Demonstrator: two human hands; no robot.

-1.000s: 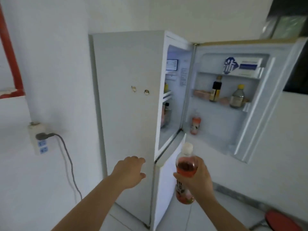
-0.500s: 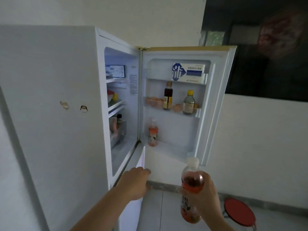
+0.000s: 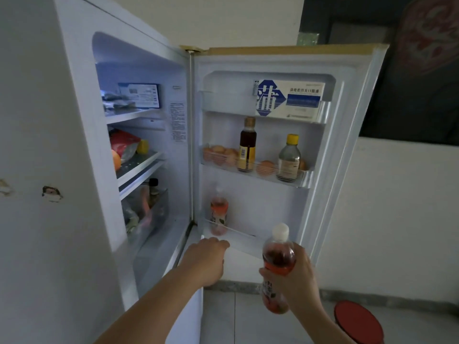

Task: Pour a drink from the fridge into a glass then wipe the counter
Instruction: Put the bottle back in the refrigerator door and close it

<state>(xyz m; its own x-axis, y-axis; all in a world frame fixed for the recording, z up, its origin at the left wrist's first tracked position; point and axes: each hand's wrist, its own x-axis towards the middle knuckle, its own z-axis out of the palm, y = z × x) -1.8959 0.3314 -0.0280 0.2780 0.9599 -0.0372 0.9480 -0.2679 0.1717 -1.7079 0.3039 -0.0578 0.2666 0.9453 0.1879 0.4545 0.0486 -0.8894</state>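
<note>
Closer now, the smooth plastic bottle (image 3: 278, 263) is gripped by the right hand (image 3: 295, 276) at lower right; left hand (image 3: 207, 260) fingers are loosely curled by the fridge door (image 3: 347, 135) edge.

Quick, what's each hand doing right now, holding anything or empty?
Left hand: empty, fingers loosely curled, reaching toward the bottom of the open fridge door.
Right hand: closed around the red drink bottle, held upright.

The bottle (image 3: 278, 259) in my right hand (image 3: 295, 276) is clear, glossy plastic with a matt white cap. The fridge (image 3: 37, 120) skin is smooth painted metal, chipped in two spots, and its door shelves (image 3: 305, 180) are see-through ribbed plastic. That box (image 3: 289, 99) up top looks like printed card.
</note>
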